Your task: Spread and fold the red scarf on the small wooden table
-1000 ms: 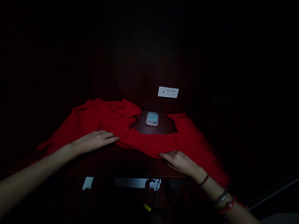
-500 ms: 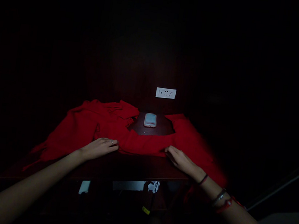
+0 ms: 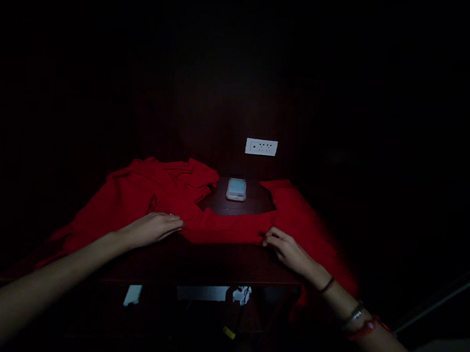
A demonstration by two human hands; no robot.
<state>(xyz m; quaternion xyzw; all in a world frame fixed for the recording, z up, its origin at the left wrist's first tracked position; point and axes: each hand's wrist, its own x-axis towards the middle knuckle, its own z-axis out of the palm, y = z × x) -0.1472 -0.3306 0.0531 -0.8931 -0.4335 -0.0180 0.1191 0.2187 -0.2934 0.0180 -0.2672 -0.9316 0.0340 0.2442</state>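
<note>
A red cloth (image 3: 229,226) lies across a dark wooden table, bunched in folds on the left and spread toward the right. Its narrow middle stretch runs between my two hands along the near side. My left hand (image 3: 158,227), with a ring on one finger, is closed on the cloth's near edge. At the other end of this stretch, my right hand (image 3: 284,246) pinches the same edge; a dark band and bracelets circle that wrist. Both hands' fingertips are partly hidden against the fabric.
Behind the cloth a lit phone (image 3: 237,189) lies on the table (image 3: 218,201). A white socket plate (image 3: 261,147) is on the dark wall. Below the table edge are a pale object (image 3: 132,295), a yellow item (image 3: 229,333) and cables. The surroundings are very dark.
My left hand has shifted slightly left and my right hand slightly right along the cloth's near edge. Phone and cloth ends look the same.
</note>
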